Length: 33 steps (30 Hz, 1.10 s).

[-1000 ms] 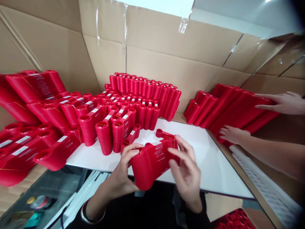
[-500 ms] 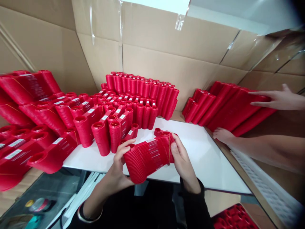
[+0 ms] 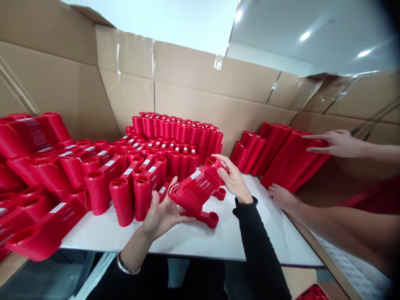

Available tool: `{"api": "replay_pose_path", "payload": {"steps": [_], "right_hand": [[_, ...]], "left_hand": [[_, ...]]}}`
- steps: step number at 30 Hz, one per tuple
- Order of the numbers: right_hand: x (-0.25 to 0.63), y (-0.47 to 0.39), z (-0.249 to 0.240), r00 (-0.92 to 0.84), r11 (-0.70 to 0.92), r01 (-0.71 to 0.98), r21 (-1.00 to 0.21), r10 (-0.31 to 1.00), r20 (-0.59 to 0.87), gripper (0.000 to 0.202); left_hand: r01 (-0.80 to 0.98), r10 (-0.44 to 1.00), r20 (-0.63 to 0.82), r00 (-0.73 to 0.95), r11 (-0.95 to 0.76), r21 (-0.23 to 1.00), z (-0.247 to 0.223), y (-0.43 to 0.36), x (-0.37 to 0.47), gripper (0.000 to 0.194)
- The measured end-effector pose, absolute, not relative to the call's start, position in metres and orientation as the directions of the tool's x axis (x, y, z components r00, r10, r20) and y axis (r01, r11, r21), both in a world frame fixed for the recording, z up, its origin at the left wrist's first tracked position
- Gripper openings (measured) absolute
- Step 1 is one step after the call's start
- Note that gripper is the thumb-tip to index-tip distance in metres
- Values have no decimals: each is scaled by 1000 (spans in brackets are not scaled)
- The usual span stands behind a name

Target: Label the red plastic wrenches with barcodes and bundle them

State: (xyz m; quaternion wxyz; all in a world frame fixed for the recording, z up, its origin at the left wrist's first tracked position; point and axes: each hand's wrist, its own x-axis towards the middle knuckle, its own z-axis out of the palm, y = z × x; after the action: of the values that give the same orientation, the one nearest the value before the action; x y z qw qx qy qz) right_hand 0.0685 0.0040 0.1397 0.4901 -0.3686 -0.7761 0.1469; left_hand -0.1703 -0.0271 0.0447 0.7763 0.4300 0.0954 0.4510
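Red bundle now farther over white tabletop — cardboard wall behind

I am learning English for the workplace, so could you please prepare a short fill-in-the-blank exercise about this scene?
The colour of the bundle in the right hand is ____.
The bracelet circles the person's ____ wrist.
The colour of the tabletop is ____.

Missing words: red; left; white.
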Motion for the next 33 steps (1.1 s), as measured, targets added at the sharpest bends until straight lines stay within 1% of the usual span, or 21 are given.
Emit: {"api": "replay_pose_path", "payload": {"steps": [2,5,8,10,12,14,15,16,17,18,19,20,21,22,25,30,33], "right_hand": [[73,3,150,-296,690,471,-550,711,638,45],[77,3,159,-351,704,495,-509,698,624,47],[79,6,161,-370,725,498,-476,674,639,50],[81,9,161,-369,727,520,-449,665,650,48],[84,14,159,-389,728,531,-433,663,639,44],[86,21,151,-395,719,518,-464,682,616,43],[87,25,144,-362,703,502,-503,700,616,44],[87,29,135,-290,677,480,-557,722,628,46],[86,33,124,-177,641,447,-624,747,641,49],[84,36,112,-17,604,398,-691,758,652,53],[81,38,98,141,565,339,-752,760,635,54],[78,40,84,250,533,274,-800,764,595,54],[74,39,71,307,513,227,-828,769,561,55],[70,37,59,326,498,205,-843,777,538,55],[54,26,34,178,492,222,-842,829,531,54],[28,8,19,-117,497,339,-799,865,488,62],[20,4,15,-202,507,400,-763,861,466,64]], "left_hand": [[-557,682,171,711,397,730,52,-11,-171,93],[-453,530,158,833,491,744,57,7,-167,96],[-364,433,140,891,494,789,61,15,-158,86],[-317,406,122,906,460,829,62,17,-153,78],[-301,419,114,901,413,860,61,19,-148,70],[-322,473,123,873,367,873,55,22,-144,61],[-340,501,134,855,347,874,51,24,-141,57],[-362,526,151,837,325,873,47,26,-139,54],[-384,552,170,816,299,873,43,29,-137,53],[-404,579,190,793,266,875,39,32,-134,55],[-420,611,206,764,229,878,36,35,-132,58],[-434,649,217,729,193,880,34,36,-131,60],[-444,690,222,689,160,882,33,38,-130,62],[-449,726,221,651,134,884,33,38,-129,63],[-445,788,210,579,90,891,33,37,-127,65],[-366,816,260,517,-64,928,28,35,-126,59],[-296,817,296,495,-162,941,25,34,-126,56]]}}
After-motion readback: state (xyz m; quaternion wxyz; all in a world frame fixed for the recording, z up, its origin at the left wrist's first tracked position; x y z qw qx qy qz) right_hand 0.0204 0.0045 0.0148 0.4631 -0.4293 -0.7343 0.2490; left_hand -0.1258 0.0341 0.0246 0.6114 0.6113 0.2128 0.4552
